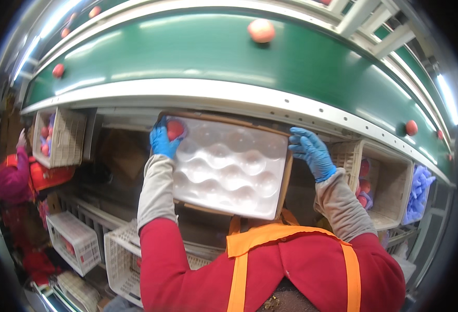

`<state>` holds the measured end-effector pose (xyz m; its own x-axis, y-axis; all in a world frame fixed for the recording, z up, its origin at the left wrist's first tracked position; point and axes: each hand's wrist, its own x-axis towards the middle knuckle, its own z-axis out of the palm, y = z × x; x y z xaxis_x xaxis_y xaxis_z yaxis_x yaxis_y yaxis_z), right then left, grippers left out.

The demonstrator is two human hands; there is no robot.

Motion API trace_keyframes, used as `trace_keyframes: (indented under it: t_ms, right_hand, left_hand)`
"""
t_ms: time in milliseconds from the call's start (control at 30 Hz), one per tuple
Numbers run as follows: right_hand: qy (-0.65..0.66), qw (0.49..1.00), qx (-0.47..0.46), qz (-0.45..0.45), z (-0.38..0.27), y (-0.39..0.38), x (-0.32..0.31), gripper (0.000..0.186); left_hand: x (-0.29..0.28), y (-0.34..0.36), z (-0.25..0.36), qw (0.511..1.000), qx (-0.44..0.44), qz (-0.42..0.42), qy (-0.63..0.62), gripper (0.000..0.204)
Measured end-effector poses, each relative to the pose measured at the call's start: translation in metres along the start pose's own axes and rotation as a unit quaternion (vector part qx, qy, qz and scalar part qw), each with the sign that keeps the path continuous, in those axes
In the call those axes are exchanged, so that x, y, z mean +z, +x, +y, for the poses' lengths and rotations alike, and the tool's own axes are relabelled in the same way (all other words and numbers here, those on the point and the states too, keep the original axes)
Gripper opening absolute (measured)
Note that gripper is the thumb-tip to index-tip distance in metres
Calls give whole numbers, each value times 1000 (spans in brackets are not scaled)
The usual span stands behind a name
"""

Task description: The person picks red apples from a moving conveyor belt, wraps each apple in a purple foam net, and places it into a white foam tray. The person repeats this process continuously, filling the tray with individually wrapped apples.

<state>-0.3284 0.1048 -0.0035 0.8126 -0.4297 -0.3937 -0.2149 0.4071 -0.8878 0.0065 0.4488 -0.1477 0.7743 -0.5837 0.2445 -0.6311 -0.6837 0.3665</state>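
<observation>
A white moulded tray (224,171) with rounded cups lies in an open cardboard box (283,193) in front of me. At the tray's far left corner sits a red apple (175,129), partly wrapped in a purple foam net. My left hand (163,140), in a blue glove, is closed around the apple's left side at that corner. Beside the box's right edge is my right hand (312,153), also blue-gloved. Its fingers stretch toward the rim, and nothing shows in them. The other visible cups hold no fruit.
Beyond the box runs a green conveyor belt (187,52) with scattered apples (261,30). On the right, a crate (387,208) holds netted apples, next to purple foam nets (419,192). More crates (73,242) stand at left, where another person (15,177) works.
</observation>
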Motion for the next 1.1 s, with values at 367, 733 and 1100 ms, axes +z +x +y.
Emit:
trace_keyframes:
  t_ms: [367, 733, 1100]
  right_hand:
    - [-456, 615, -243, 596, -125, -17, -348, 69]
    - [-157, 912, -143, 351, -140, 56, -398, 77]
    - [218, 956, 5, 197, -48, -124, -302, 61]
  left_hand:
    - [-39, -8, 45, 996, -14, 87, 8, 94]
    - [-36, -5, 263, 967, 105, 22, -229, 59]
    - [4, -5, 562, 760, 327, -220, -516, 65]
